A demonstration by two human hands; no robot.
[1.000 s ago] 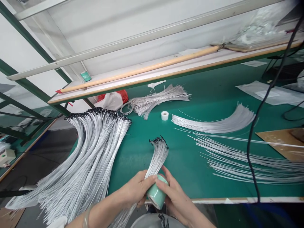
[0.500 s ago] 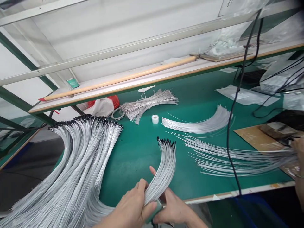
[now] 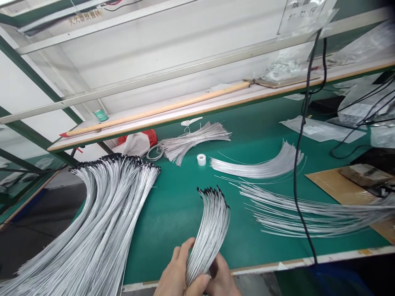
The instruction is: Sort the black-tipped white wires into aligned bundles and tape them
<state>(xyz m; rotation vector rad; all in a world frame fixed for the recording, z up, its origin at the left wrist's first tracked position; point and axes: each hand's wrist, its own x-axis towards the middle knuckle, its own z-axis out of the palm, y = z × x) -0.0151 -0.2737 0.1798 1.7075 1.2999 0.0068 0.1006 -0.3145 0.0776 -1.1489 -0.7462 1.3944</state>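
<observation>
A bundle of thin grey wires with black tips [image 3: 211, 226] stands up from the table's front edge, its tips fanned and pointing away from me. My left hand [image 3: 179, 271] is wrapped round its lower part from the left, thumb across the front. My right hand [image 3: 222, 277] presses against the bundle from the right and behind; its fingers are mostly hidden by the wires. To the left lies a large pile of similar black-tipped wires [image 3: 105, 222]. Beyond the held bundle is a small white tape roll [image 3: 201, 160].
Loose white wires [image 3: 296, 209] and a curved white bundle [image 3: 259, 166] lie at the right. A tied wire bundle [image 3: 197, 139] rests under the shelf [image 3: 173, 115]. A black cable [image 3: 296, 176] hangs in front. Cardboard [image 3: 336, 183] and plastic bags are at far right.
The held bundle is more upright and its tips have spread. The green object between my hands has gone from sight. The other person's hand at far right is out of view.
</observation>
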